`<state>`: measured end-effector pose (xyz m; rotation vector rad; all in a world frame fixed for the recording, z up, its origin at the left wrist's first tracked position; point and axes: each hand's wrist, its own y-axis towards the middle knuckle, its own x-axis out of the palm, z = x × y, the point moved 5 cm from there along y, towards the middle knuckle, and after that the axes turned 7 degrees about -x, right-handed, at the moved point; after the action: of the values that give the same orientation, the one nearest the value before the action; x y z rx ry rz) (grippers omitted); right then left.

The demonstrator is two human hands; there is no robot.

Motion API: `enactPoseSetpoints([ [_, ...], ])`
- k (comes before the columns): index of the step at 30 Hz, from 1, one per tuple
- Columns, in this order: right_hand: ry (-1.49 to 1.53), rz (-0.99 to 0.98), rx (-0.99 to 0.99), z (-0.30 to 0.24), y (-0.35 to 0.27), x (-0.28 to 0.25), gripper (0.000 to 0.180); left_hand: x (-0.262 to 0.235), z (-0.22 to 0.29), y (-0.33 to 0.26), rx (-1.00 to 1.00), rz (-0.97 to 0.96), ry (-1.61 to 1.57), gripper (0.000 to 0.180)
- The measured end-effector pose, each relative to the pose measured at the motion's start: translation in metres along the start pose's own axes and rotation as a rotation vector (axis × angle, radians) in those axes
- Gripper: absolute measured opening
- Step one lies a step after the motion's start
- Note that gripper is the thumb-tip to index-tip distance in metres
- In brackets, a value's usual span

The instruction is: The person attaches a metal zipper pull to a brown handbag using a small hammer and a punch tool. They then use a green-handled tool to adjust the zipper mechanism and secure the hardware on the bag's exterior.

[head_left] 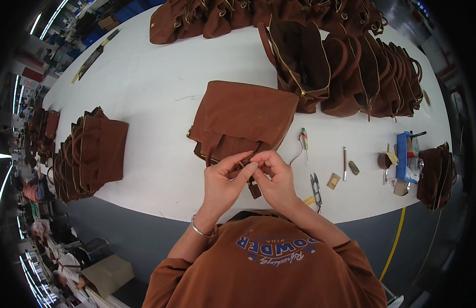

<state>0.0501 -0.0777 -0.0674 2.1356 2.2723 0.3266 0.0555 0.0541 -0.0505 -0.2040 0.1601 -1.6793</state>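
The brown bag lies mid-frame, its lower edge right at the fingertips. Left hand and right hand pinch narrowly there, around what I can't tell; a brown tag shows between.

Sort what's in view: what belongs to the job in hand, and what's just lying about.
Apparently in the job:
brown handbag before the person
small brown tag hanging by the right hand

Apparently lying about, untouched:
thread snips
slim tool with red-and-green handle
blue tray
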Motion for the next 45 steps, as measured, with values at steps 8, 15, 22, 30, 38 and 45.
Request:
enactPoseSetpoints([
  [8, -0.152, -0.022, 0.030, 0.011, -0.005, -0.010, 0.020, 0.007, -0.016, 0.006, 0.104, 0.165, 0.285, 0.019],
  [15, -0.280, 0.015, 0.095, 0.024, -0.028, -0.043, 0.031, 0.022, -0.052, 0.010, 0.224, 0.199, 0.354, 0.018],
  [22, -0.621, 0.431, 0.093, 0.037, -0.054, -0.164, 0.016, 0.023, -0.069, 0.011, 0.271, 0.215, 0.395, 0.018],
  [30, -0.790, 0.396, 0.191, 0.049, -0.049, -0.189, 0.014, 0.022, -0.057, 0.008, 0.252, 0.197, 0.412, 0.019],
  [38, -0.921, 0.277, 0.329, 0.093, -0.023, -0.170, 0.019, 0.015, -0.030, -0.006, 0.328, 0.220, 0.472, 0.021],
  [45, -0.815, 0.261, 0.414, 0.095, -0.031, -0.182, 0.018, 0.010, -0.017, -0.013, 0.335, 0.229, 0.496, 0.023],
])
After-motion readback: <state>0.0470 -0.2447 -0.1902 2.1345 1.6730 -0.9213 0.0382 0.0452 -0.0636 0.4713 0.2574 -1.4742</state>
